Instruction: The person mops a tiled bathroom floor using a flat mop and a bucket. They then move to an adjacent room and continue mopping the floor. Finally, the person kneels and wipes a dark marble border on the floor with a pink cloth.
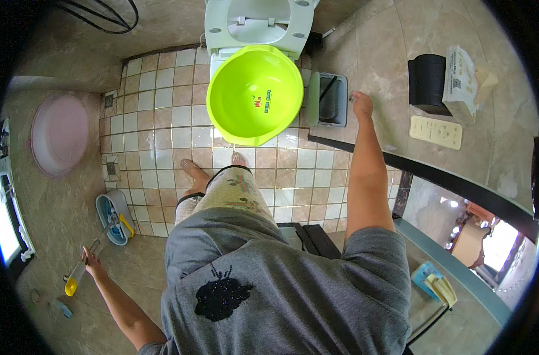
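My left hand [93, 262] grips the pole of a flat mop [101, 236] at the left wall. The pole has a yellow end, and the mop head stands in a narrow grey-white bucket [101, 208]. My right hand [362, 105] is at the right, fingers curled, close to a small grey bin [342, 104]. Something small and dark shows at its fingertips; whether it is held is unclear. The bin's pale green lid [314, 100] stands open. Before me, a bright green plastic basin [234, 102] sits at the front of a white toilet [214, 22].
A pink basin [60, 135] is at the left wall. Along the right wall are a black holder [427, 84], a tissue pack [460, 84] and a cream control panel [436, 132]. A dark-edged doorway [464, 182] opens at right. Checkered tiles [180, 115] cover the floor.
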### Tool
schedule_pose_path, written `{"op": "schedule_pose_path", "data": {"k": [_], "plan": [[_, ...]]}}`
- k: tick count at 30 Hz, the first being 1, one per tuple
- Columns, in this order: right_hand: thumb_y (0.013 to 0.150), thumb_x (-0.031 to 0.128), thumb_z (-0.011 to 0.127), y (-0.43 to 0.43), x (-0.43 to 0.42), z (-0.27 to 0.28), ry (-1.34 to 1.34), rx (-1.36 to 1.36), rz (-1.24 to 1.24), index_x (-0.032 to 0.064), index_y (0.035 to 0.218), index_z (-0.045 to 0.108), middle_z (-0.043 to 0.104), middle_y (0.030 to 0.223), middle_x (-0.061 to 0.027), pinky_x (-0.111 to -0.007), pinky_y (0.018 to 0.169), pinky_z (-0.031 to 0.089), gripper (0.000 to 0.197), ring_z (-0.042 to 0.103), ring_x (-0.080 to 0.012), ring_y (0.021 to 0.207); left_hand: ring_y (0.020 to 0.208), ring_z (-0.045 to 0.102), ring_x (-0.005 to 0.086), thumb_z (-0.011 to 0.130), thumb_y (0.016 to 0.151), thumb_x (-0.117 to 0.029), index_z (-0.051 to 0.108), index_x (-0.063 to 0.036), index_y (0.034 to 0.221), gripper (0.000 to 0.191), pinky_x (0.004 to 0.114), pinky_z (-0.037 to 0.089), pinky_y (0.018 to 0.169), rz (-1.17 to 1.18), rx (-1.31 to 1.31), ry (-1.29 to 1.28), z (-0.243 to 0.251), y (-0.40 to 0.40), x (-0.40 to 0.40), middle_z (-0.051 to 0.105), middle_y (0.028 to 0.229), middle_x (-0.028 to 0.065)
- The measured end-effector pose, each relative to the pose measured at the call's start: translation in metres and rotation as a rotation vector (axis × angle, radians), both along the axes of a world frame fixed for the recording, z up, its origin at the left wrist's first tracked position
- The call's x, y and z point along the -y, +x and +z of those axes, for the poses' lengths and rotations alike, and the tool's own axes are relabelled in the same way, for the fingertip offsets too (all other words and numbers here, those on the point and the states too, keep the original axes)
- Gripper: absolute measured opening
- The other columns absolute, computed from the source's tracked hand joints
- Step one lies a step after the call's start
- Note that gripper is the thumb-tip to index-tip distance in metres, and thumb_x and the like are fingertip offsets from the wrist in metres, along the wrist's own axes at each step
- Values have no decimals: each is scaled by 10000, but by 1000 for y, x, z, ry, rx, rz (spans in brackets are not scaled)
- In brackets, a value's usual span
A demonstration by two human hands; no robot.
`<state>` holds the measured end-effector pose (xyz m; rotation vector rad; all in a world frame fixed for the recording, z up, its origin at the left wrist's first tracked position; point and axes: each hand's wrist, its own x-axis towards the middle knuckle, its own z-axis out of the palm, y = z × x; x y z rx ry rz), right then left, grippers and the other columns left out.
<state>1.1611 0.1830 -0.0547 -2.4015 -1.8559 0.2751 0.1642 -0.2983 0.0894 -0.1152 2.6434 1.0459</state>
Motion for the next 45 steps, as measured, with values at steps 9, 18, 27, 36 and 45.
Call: {"op": "schedule_pose_path", "data": {"k": [9, 18, 27, 36, 45], "plan": [[786, 82, 576, -7, -5, 22, 64, 19, -147, 85, 880, 662, 689, 809, -83, -388, 760, 505, 127, 659, -273, 822, 726, 459, 77, 700, 838, -452, 623, -158, 1185, 461, 263, 386, 673, 1, -31, 94, -7, 26, 0, 534, 844, -40], [764, 150, 684, -2, 6, 10, 113, 103, -44, 154, 986, 725, 611, 1044, -143, -394, 863, 495, 226, 603, -319, 986, 651, 391, 54, 698, 867, -356, 623, -111, 1082, 334, 250, 341, 592, -22, -55, 80, -47, 61, -32, 473, 745, -65], [792, 188, 688, 12, -1, -6, 104, 117, 23, 121, 1228, 606, 580, 1208, -189, -426, 1001, 414, 448, 519, -344, 1168, 1008, 591, 144, 684, 892, -234, 567, -56, 1227, 397, 272, 448, 874, -307, -50, -14, -78, 91, -53, 616, 1134, 59], [914, 162, 569, -190, -8, 44, 115, -277, 347, 51, 930, 602, 637, 828, -76, -359, 650, 503, 117, 639, -232, 702, 917, 602, 183, 783, 786, -220, 633, -24, 1065, 372, 315, 494, 795, -353, -303, 65, -95, 117, -51, 628, 1007, 95], [999, 453, 401, -582, 102, 183, -950, -1045, 770, 91, 1289, 556, 616, 1158, -91, -294, 745, 531, 489, 637, -168, 915, 1056, 596, 296, 726, 660, -61, 659, -64, 1019, 365, 384, 490, 900, -476, -378, -72, -59, 167, -108, 607, 1136, 113]]}}
